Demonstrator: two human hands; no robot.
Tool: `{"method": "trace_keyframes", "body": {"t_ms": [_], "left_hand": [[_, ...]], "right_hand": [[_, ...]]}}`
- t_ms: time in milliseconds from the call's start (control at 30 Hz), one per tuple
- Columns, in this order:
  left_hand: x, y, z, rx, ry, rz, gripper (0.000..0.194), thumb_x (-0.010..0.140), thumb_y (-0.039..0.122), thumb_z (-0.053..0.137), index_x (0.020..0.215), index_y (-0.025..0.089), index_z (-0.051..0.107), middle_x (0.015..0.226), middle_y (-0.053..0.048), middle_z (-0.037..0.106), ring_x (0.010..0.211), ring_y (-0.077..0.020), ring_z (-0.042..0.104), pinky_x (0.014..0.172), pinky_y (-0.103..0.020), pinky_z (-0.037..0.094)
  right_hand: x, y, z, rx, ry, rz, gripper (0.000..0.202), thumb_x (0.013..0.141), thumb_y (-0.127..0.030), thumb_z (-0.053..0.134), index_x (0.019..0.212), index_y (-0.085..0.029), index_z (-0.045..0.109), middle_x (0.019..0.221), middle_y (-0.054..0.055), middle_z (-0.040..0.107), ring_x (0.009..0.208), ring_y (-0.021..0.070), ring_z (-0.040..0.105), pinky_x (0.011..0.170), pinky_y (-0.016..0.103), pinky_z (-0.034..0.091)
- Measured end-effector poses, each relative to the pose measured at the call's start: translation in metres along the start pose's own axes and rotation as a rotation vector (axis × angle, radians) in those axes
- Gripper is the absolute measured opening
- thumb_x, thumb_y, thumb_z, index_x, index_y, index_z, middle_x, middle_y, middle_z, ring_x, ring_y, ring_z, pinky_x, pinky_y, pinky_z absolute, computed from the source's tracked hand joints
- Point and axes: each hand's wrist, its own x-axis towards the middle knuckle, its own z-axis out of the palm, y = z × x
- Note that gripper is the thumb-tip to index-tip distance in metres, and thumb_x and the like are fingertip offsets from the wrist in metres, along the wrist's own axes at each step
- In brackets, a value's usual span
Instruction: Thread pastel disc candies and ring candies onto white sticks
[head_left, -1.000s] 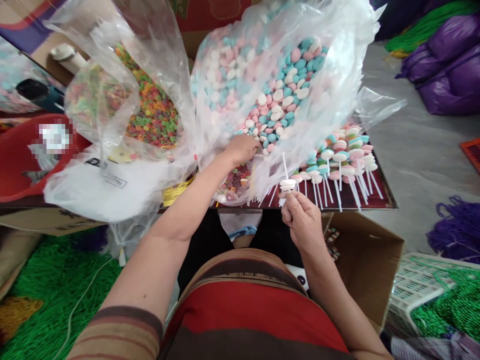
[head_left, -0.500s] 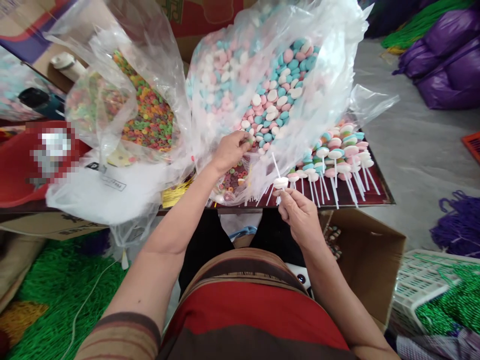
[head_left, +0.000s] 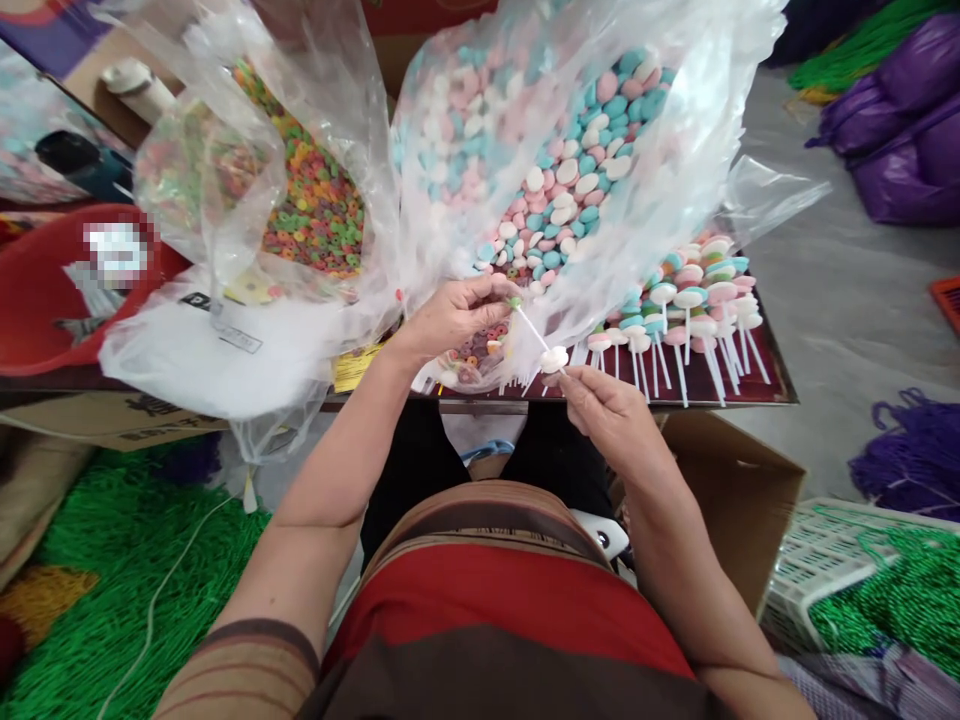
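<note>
Right hand [head_left: 611,408] held a stick [head_left: 534,329] below its white candies [head_left: 555,359]; left hand [head_left: 457,317] held a green ring [head_left: 514,302] at its upper tip. Lollipops [head_left: 723,292] lay on the desk [head_left: 780,388].

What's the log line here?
right hand: holds white stick | on stick: white pieces | left hand: pinches green piece at stick's upper tip
</note>
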Motion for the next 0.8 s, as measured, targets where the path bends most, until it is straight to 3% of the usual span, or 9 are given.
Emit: {"method": "trace_keyframes", "body": {"t_ms": [167, 367, 667, 733, 800], "left_hand": [[-0.001, 0.02, -0.013, 0.16, -0.1, -0.002, 0.02, 0.091, 0.038, 0.075, 0.102, 0.022, 0.08, 0.102, -0.005, 0.077, 0.101, -0.0193, 0.072, 0.095, -0.035, 0.058], [0.0, 0.029, -0.014, 0.249, -0.189, 0.016, 0.017, 0.094, 0.029, 0.067, 0.103, 0.02, 0.079, 0.103, -0.005, 0.078, 0.099, -0.0181, 0.071, 0.096, -0.034, 0.056], [0.0, 0.043, -0.013, 0.601, -0.251, 0.121, 0.014, 0.093, 0.023, 0.064, 0.091, 0.024, 0.078, 0.091, -0.003, 0.076, 0.092, -0.0191, 0.071, 0.093, -0.034, 0.055], [-0.001, 0.041, -0.009, 0.528, -0.231, 0.12, 0.012, 0.093, 0.025, 0.067, 0.091, 0.024, 0.078, 0.089, -0.002, 0.075, 0.091, -0.0185, 0.072, 0.091, -0.033, 0.055], [-0.004, 0.035, -0.003, 0.315, -0.045, 0.095, 0.007, 0.09, 0.029, 0.076, 0.09, 0.022, 0.079, 0.082, -0.001, 0.074, 0.085, -0.0171, 0.072, 0.086, -0.031, 0.056]], "right_hand": [[-0.007, -0.002, -0.005, -0.007, -0.001, -0.006, 0.033, 0.098, -0.049, 0.062, 0.09, -0.021, 0.078, 0.056, -0.003, 0.044, 0.054, 0.0132, 0.038, 0.05, 0.027, 0.026], [-0.01, 0.001, -0.007, -0.001, -0.017, -0.007, 0.032, 0.098, -0.048, 0.062, 0.09, -0.021, 0.078, 0.058, -0.003, 0.045, 0.053, 0.0123, 0.036, 0.049, 0.027, 0.025], [-0.013, -0.007, 0.009, 0.176, -0.087, 0.142, 0.039, 0.094, -0.054, 0.064, 0.089, -0.017, 0.075, 0.053, -0.007, 0.033, 0.048, 0.0091, 0.027, 0.047, 0.026, 0.017], [-0.01, -0.005, 0.015, 0.233, -0.068, 0.134, 0.039, 0.093, -0.056, 0.067, 0.089, -0.018, 0.074, 0.053, -0.007, 0.034, 0.048, 0.0086, 0.027, 0.047, 0.026, 0.017], [-0.006, -0.001, 0.02, 0.325, -0.05, 0.125, 0.04, 0.091, -0.059, 0.07, 0.09, -0.018, 0.073, 0.052, -0.008, 0.035, 0.048, 0.0082, 0.027, 0.047, 0.026, 0.016]]}}
